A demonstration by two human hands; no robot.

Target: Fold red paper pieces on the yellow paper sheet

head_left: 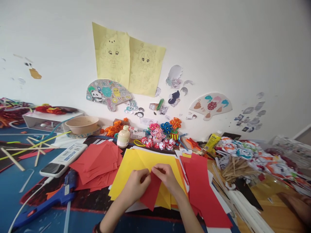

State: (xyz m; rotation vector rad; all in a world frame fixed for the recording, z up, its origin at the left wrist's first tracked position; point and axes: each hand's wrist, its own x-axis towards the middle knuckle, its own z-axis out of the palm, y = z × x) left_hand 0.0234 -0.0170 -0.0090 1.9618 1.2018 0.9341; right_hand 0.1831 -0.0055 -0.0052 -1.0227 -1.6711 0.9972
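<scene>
A piece of red paper (151,193) is pinched between my two hands over a stack of yellow paper (121,176). My left hand (138,183) is closed on its upper left side, fingers curled in. At its top edge, my right hand (165,176) grips with thumb and fingertips together. The part of the sheet under my fingers is hidden. Left of the stack lies a pile of red paper squares (97,161). Longer red sheets (202,191) lie close to the right of the yellow paper.
A blue glue gun (52,200) and a white power strip (63,160) lie at left. Behind the paper stand a cream bottle (123,137) and paper flowers (157,131). Wooden sticks (234,170) and a yellow bottle (213,141) are at right. A wall rises behind.
</scene>
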